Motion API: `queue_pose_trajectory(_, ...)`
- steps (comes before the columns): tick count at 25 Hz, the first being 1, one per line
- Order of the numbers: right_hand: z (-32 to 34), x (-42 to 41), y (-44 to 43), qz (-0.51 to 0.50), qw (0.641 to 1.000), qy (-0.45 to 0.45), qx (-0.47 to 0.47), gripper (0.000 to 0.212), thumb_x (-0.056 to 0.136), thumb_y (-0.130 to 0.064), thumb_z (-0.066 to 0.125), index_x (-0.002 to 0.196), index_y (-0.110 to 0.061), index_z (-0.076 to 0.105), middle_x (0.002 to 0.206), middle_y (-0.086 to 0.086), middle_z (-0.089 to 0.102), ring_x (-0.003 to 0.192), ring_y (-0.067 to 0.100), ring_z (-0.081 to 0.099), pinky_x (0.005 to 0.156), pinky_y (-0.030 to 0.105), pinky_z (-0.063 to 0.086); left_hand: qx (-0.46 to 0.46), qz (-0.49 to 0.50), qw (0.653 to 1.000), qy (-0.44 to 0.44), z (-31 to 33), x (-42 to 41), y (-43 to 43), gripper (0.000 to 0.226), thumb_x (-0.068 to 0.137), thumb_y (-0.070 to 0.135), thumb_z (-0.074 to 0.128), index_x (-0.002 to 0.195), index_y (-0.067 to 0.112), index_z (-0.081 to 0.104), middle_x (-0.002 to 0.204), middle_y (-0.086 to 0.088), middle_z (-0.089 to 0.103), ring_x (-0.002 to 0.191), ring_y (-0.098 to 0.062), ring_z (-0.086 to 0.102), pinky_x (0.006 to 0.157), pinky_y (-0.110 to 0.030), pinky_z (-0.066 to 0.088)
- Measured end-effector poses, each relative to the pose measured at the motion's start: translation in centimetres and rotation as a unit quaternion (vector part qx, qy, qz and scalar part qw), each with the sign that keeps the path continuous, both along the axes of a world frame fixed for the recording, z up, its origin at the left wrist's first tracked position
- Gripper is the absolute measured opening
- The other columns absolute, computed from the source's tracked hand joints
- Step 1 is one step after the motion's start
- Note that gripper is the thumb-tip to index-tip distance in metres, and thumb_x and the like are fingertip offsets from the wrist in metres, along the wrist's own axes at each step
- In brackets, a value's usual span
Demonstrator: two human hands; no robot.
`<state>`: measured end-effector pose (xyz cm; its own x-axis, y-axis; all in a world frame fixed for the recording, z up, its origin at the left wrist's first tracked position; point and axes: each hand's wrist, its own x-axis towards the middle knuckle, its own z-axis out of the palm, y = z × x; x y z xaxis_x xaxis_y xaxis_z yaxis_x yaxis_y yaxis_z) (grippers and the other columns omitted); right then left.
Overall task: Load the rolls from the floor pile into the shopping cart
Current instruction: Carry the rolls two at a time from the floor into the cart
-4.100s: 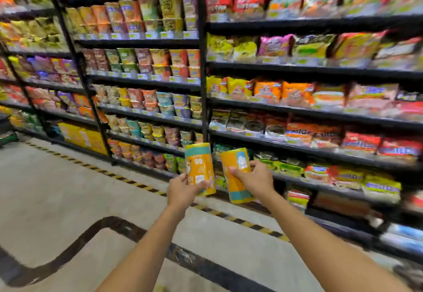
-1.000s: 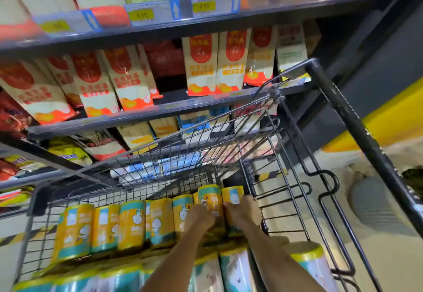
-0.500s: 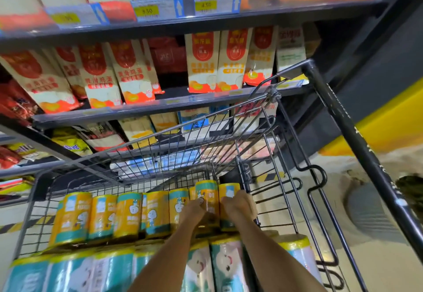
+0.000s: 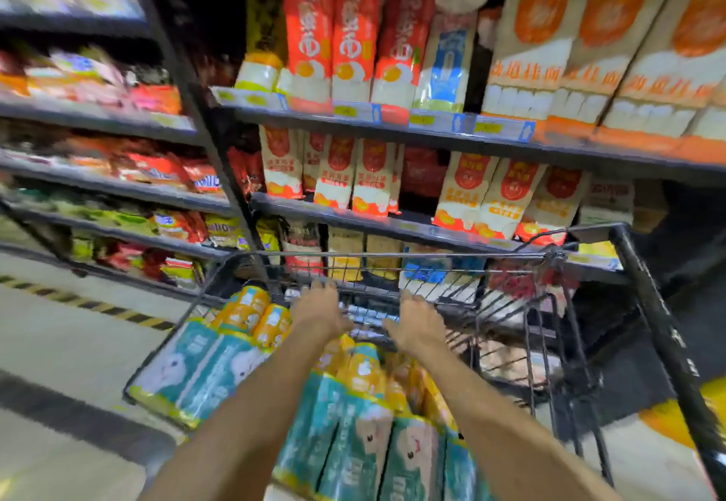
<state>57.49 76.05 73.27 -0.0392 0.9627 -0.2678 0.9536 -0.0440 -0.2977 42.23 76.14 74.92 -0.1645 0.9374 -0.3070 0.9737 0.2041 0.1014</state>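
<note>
Head view, frame blurred by motion.

Grip, left hand (image 4: 320,314): fingers spread and straight, palm down, pinching nothing. Grip, right hand (image 4: 418,322): same, fingers fanned, empty. Both hands hover side by side, apart from each other, over the far end of the cart (image 4: 393,255), just below its front rim. Whether the fingertips touch the wire I cannot tell.

Task's things: yellow rolls (image 4: 251,310) sit inside the cart at the far left of the basket, leaning side by side in a row. More of them lie under and between the two forearms. They rest on teal packs (image 4: 188,371) that lie flat as a lower layer.

Judgement: the flat packs give a level bed, and rolls packed shoulder to shoulder prop one another, so none tips out of line. The right part of the basket, beyond the right hand, shows bare wire, so there is room there.

Judgement on step: empty, spread hands above the load fit the gap between setting down and fetching. The next move calls for turning to the floor pile, which is not in view.

Outward: black push handle (image 4: 664,335) at right. Shelf (image 4: 393,221) of orange-and-white packets behind the cart. Pale floor (image 4: 78,343) with striped tape (image 4: 98,306) at left.
</note>
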Motion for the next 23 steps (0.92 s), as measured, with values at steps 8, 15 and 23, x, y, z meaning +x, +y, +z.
queue_pose_trajectory(8, 4.7, -16.9, -4.0, 0.246, 0.964, 0.004, 0.099, 0.065, 0.092, -0.051, 0.05, 0.14, -0.01, 0.035, 0.141, 0.013, 0.045, 0.13, 0.033, 0.041, 0.107, 0.041, 0.036, 0.122, 0.192, 0.973, 0.024, 5.3, -17.0, -12.1, 0.086, 0.077, 0.056, 0.067, 0.143, 0.015, 0.03, 0.148, -0.008, 0.034, 0.133, -0.028, 0.038, 0.103, -0.04, 0.039)
queue_pose_trajectory(15, 7.4, -37.4, -13.7, 0.407, 0.895, 0.041, 0.177, 0.057, 0.094, -0.05, 0.046, 0.135, -0.011, 0.04, 0.138, 0.009, 0.046, 0.131, 0.032, 0.038, 0.108, 0.042, 0.033, 0.159, 0.403, 0.901, 0.033, 5.6, -33.8, -30.3, 0.082, 0.077, 0.057, 0.067, 0.139, 0.014, 0.035, 0.139, -0.007, 0.043, 0.123, -0.028, 0.047, 0.097, -0.039, 0.043)
queue_pose_trajectory(23, 5.7, -57.8, -28.8, 0.548, 0.825, 0.087, 0.107, 0.065, 0.096, -0.049, 0.044, 0.147, -0.011, 0.028, 0.146, 0.006, 0.039, 0.134, 0.026, 0.036, 0.109, 0.037, 0.034, 0.183, 0.565, 0.802, 0.06, 3.8, -49.9, -47.6, 0.07, 0.072, 0.055, 0.071, 0.124, 0.015, 0.047, 0.123, -0.007, 0.054, 0.117, -0.026, 0.051, 0.089, -0.036, 0.046)
